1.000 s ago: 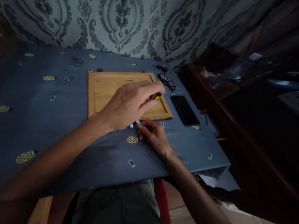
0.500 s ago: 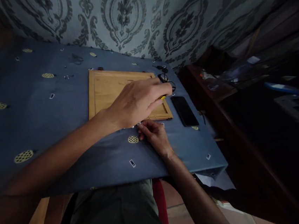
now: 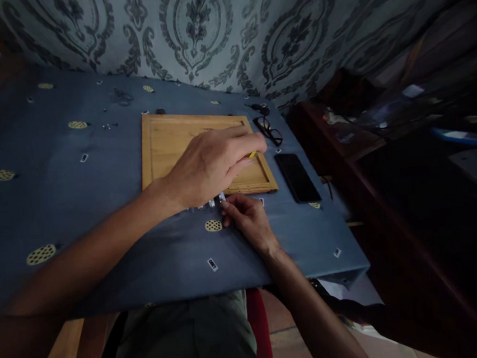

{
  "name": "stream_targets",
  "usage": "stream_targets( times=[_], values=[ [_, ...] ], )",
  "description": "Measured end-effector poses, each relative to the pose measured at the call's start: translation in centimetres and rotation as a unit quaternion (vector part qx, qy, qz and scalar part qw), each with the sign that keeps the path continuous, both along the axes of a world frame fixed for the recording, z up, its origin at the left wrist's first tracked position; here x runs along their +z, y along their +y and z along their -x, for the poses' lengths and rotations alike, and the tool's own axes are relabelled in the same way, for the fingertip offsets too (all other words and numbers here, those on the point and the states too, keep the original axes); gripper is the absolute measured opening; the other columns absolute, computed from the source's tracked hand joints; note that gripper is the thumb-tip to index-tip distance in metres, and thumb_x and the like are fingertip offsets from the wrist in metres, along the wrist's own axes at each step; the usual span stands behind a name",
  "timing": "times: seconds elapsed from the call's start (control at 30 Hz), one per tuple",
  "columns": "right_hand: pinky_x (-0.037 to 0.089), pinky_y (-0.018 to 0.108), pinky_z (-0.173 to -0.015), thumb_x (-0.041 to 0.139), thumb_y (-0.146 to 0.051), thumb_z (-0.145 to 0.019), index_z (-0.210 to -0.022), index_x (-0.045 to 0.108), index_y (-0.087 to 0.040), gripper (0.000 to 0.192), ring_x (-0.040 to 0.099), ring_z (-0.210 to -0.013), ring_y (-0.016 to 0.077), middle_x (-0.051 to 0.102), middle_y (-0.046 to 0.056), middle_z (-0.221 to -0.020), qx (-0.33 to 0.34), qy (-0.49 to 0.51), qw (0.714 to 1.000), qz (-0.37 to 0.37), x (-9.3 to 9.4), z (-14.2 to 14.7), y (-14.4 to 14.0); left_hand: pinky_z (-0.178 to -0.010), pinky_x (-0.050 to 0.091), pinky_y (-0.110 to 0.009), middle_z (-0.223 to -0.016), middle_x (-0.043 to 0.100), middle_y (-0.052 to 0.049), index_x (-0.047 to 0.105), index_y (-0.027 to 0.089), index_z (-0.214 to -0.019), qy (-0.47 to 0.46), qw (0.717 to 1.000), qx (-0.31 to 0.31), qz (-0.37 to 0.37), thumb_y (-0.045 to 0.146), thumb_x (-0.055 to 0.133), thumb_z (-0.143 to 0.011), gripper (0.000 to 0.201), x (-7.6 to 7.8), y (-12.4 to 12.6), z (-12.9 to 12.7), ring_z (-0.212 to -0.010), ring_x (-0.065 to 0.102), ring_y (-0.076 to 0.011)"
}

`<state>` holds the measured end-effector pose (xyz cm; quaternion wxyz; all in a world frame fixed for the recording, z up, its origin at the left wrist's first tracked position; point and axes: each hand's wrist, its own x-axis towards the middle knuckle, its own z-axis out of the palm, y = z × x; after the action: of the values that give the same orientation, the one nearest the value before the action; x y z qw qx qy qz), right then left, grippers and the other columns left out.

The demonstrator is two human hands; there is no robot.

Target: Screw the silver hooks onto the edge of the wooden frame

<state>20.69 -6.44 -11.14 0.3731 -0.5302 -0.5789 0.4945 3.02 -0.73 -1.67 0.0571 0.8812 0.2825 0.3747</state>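
My left hand (image 3: 215, 161) is closed above the wooden panel (image 3: 167, 141), a framed board lying flat on the table. Between its fingers shows a bit of a yellow object (image 3: 252, 154); the rest is hidden, so its kind is unclear. My right hand (image 3: 246, 215) sits low at the panel's near edge, thumb and fingers pinching a small metal piece (image 3: 222, 197). Left of it, partly under my left hand, lie a few more small shiny metal pieces (image 3: 211, 203) along that edge.
A black phone (image 3: 297, 177) lies right of the panel, with glasses (image 3: 268, 131) and a dark key-like item (image 3: 260, 109) behind it. Small screws (image 3: 109, 126) and a clear coiled thing (image 3: 121, 96) are farther left. A patterned curtain (image 3: 199, 31) hangs behind the table.
My left hand has shifted slightly left and the yellow object with it, uncovering the glasses and more metal pieces. My right hand keeps its pinch in nearly the same place.
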Motion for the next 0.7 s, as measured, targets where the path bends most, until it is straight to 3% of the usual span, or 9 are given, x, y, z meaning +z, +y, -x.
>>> stream_targets(
  times=[0.1, 0.37, 0.5, 0.7],
  values=[
    [0.046, 0.027, -0.055, 0.074, -0.071, -0.078, -0.076, 0.066, -0.021, 0.050, 0.058, -0.050, 0.0136, 0.064, -0.002, -0.058, -0.005, 0.001, 1.000, 0.005, -0.14, -0.01, -0.02, -0.084, 0.054, -0.026, -0.113, 0.075, -0.005, 0.064, 0.016, -0.117, -0.001, 1.000, -0.007, 0.012, 0.010, 0.052, -0.098, 0.024, 0.16, -0.26, 0.08, -0.101, 0.072, -0.0161],
    [0.047, 0.027, -0.056, 0.075, -0.069, -0.078, -0.076, 0.065, -0.021, 0.048, 0.059, -0.051, 0.0142, 0.065, -0.001, -0.060, -0.008, 0.013, 1.000, 0.005, -0.24, 0.00, -0.05, -0.074, 0.051, -0.023, -0.101, 0.071, -0.004, 0.064, 0.018, -0.108, -0.039, 0.999, -0.004, -0.037, 0.022, 0.060, -0.098, 0.011, -0.58, -0.54, -0.32, -0.089, 0.069, -0.0130],
    [0.047, 0.027, -0.056, 0.074, -0.065, -0.080, -0.076, 0.066, -0.021, 0.045, 0.060, -0.051, 0.0143, 0.065, -0.002, -0.060, -0.003, 0.018, 1.000, 0.001, -0.35, -0.05, 0.03, -0.072, 0.051, -0.021, -0.095, 0.068, -0.002, 0.066, 0.018, -0.102, -0.074, 0.996, 0.001, -0.042, 0.017, 0.060, -0.097, 0.008, -0.72, -0.72, -0.57, -0.081, 0.066, -0.0095],
    [0.048, 0.028, -0.057, 0.072, -0.062, -0.082, -0.076, 0.064, -0.022, 0.042, 0.060, -0.051, 0.0140, 0.065, -0.002, -0.063, 0.006, 0.025, 1.000, -0.004, -0.55, -0.13, 0.03, -0.079, 0.053, -0.021, -0.101, 0.073, -0.003, 0.068, 0.018, -0.109, -0.047, 0.998, -0.029, -0.018, 0.012, 0.056, -0.099, 0.017, -0.27, -1.05, -0.37, -0.092, 0.069, -0.0112]
  ],
)
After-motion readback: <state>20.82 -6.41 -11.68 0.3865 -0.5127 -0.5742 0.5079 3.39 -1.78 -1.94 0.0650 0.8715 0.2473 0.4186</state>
